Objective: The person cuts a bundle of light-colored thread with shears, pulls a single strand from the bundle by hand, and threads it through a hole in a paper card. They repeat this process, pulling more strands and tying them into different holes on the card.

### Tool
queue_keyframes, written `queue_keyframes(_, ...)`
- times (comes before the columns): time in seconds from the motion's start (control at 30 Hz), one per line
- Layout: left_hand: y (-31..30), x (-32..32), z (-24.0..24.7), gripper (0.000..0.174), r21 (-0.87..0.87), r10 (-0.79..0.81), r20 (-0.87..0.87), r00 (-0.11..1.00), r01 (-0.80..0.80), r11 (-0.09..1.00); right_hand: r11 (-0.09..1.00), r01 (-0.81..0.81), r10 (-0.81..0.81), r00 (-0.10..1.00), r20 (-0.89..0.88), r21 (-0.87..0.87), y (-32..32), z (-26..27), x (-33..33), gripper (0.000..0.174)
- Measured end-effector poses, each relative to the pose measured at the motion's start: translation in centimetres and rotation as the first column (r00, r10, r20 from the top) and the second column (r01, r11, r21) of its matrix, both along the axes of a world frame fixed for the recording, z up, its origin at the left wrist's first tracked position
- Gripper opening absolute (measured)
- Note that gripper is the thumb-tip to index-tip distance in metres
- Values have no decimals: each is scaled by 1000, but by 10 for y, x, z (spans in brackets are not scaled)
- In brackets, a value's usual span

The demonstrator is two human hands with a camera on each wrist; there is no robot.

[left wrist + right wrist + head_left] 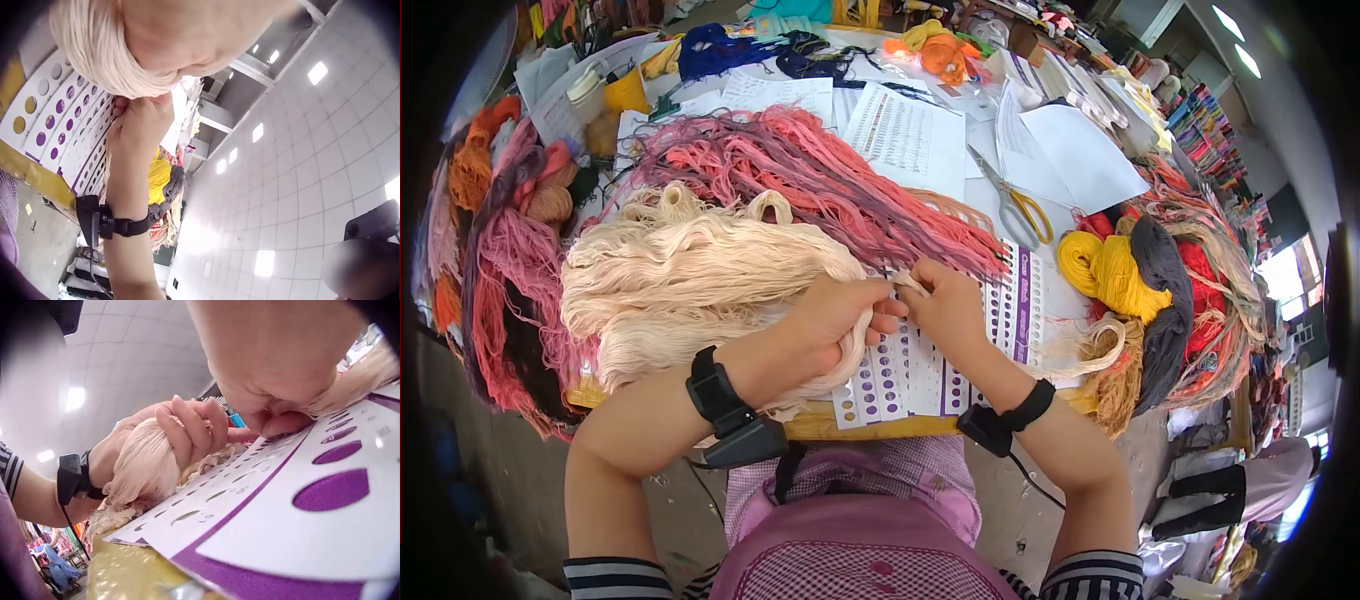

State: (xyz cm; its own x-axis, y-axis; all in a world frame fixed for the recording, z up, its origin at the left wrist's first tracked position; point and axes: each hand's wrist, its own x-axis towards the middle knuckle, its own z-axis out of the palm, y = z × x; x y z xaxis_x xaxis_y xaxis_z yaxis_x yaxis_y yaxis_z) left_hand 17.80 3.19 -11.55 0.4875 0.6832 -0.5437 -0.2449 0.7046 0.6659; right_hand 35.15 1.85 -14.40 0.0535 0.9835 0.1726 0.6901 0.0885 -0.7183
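My left hand grips a bundle of cream thread, which loops round the thumb side and hangs below the palm. Close against it, my right hand pinches a bit of cream thread at the fingertips, and strands come out past this hand in the right wrist view. The large cream skein lies spread to the left, under the left forearm. Beneath both hands are white and purple cards with rows of punched holes. Both sets of fingertips nearly meet over these cards.
Pink and purple skeins lie behind the cream one. Scissors with yellow handles rest near printed sheets. Yellow thread and dark grey thread are piled right. The table's yellow edge runs near the lap.
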Motion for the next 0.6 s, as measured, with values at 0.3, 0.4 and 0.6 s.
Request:
queue_keyframes(0.3, 5, 7, 5, 15, 274, 67, -122, 990, -31, 961, 974, -48, -28, 944, -330, -219, -12, 33, 8, 20)
queue_keyframes(0.4, 6, 14, 8, 17, 332, 80, -163, 983, -21, 943, 965, -93, -10, 921, -388, -246, -15, 35, 10, 22)
queue_keyframes(0.6, 13, 16, 6, 16, 348, 11, -289, 957, 95, 933, 970, -75, -27, 913, -406, -231, -15, 29, 7, 24)
